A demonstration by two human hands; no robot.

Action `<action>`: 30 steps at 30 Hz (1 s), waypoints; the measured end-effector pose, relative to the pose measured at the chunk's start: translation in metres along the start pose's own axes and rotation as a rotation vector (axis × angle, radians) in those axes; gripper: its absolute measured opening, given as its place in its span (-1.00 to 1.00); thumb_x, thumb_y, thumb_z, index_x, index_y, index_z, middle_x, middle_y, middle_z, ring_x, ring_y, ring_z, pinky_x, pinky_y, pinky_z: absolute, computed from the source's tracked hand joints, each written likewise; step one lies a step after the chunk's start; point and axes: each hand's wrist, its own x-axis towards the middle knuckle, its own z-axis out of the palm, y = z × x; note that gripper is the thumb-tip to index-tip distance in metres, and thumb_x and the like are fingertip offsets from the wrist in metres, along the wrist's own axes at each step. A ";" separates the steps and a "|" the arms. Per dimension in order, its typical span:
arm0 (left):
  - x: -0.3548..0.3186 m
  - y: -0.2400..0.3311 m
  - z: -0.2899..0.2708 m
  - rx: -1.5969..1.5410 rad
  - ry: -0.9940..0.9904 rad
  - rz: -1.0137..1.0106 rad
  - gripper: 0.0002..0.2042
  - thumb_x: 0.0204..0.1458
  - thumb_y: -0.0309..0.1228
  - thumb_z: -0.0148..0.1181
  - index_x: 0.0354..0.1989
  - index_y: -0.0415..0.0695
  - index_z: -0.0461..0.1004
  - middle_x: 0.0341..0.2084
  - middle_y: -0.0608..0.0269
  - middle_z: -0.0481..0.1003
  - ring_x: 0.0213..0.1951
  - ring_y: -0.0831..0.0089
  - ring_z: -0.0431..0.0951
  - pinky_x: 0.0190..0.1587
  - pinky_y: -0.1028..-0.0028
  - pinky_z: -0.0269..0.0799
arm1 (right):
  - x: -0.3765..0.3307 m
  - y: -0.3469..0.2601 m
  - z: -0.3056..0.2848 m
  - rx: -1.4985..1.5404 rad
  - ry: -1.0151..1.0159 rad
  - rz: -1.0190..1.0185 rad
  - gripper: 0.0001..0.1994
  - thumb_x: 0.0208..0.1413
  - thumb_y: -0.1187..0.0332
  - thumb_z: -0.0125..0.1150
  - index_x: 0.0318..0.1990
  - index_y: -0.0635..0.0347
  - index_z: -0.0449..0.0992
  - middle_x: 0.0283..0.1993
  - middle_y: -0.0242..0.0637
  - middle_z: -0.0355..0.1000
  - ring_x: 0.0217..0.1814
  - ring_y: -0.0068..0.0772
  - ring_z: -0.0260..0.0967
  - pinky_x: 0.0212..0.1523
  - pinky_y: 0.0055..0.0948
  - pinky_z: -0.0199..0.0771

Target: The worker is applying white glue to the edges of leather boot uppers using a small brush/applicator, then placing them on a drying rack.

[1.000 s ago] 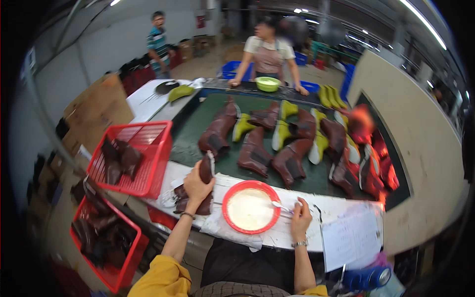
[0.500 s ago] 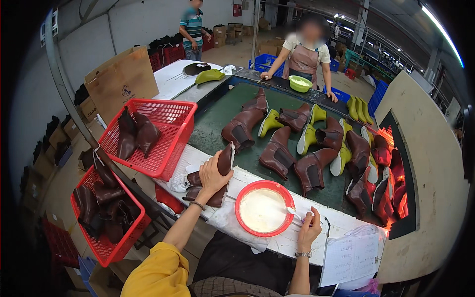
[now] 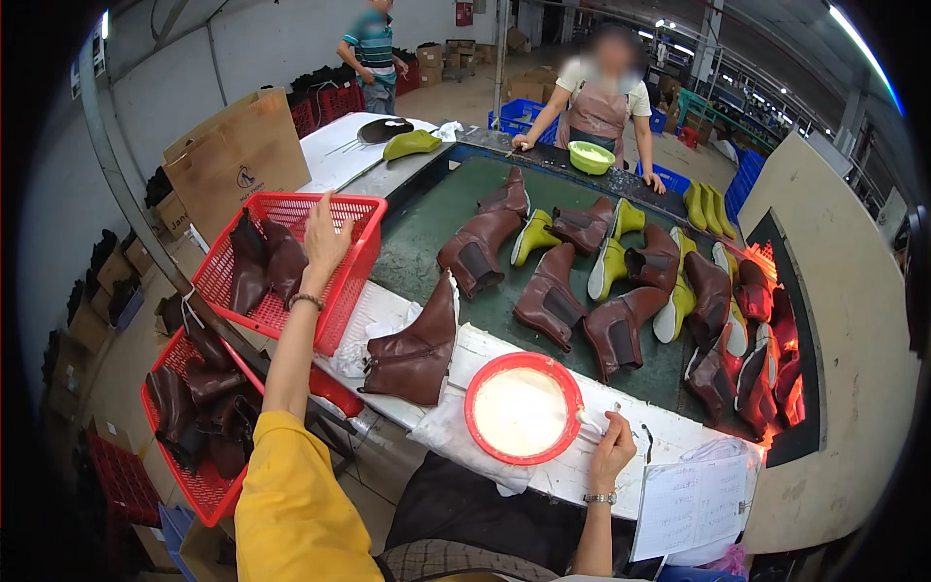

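Observation:
My left hand (image 3: pixel 327 239) reaches over the near side of the upper red basket (image 3: pixel 339 335), fingers stretched out and holding nothing. Two dark brown boots (image 3: pixel 288 257) lie in that basket, just beyond my wrist. On the white ledge, a brown ankle boot (image 3: pixel 412 351) rests on its side, its pale sole edge facing right. Beside it stands a red-rimmed bowl (image 3: pixel 574 407) of creamy white paste. My right hand (image 3: pixel 613 453) is closed round a slim white brush (image 3: pixel 588 427) at the bowl's right edge; the brush tip is hard to make out.
Brown and lime-green boots lie across the green conveyor belt (image 3: pixel 485 335), some by a glowing red opening (image 3: pixel 786 359) at right. A lower red basket (image 3: pixel 218 509) holds more boots. Opposite, a person in an apron (image 3: pixel 593 121) rests both hands on the edge, near a green bowl (image 3: pixel 592 167).
My left hand has let go of the brown boot and moved up and left over the basket. The boot stays on the ledge. My right hand has barely moved.

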 end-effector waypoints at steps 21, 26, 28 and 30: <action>-0.072 -0.131 0.076 -0.721 -0.748 -0.547 -0.56 0.25 -0.07 -0.04 -0.25 -0.24 0.57 -0.38 0.33 0.53 -0.34 0.48 0.46 -0.29 0.32 0.36 | 0.026 0.008 0.035 0.483 -0.094 0.195 -0.49 0.50 0.06 -0.12 -0.29 0.33 0.57 -0.68 -0.65 0.01 -0.69 -0.81 -0.16 -0.69 -0.61 -0.19; -0.079 -0.138 0.079 -0.989 -0.738 -0.702 -0.63 0.29 -0.02 -0.04 -0.22 -0.04 0.57 -0.38 0.42 0.46 -0.37 0.50 0.38 -0.27 0.41 0.35 | 0.027 0.006 0.032 0.509 -0.199 0.003 -0.69 0.33 0.42 0.09 -0.47 0.39 0.54 -0.59 -0.47 0.26 -0.53 -0.69 0.11 -0.51 -0.54 0.06; -0.081 -0.144 0.080 -0.986 -0.708 -0.529 -0.62 0.33 -0.05 -0.08 -0.20 -0.07 0.56 -0.34 0.42 0.47 -0.32 0.50 0.40 -0.20 0.40 0.39 | 0.028 0.001 0.029 0.447 -0.236 0.000 -0.73 0.30 0.43 0.13 -0.45 0.40 0.55 -0.56 -0.44 0.30 -0.50 -0.66 0.15 -0.48 -0.53 0.10; -0.081 -0.155 0.082 -0.843 -0.676 -0.483 -0.60 0.35 -0.08 -0.12 -0.17 -0.15 0.54 -0.30 0.39 0.47 -0.28 0.48 0.42 -0.13 0.39 0.40 | 0.031 -0.003 0.029 0.391 -0.285 -0.003 -0.76 0.28 0.45 0.17 -0.43 0.41 0.56 -0.52 -0.40 0.34 -0.47 -0.63 0.19 -0.45 -0.52 0.13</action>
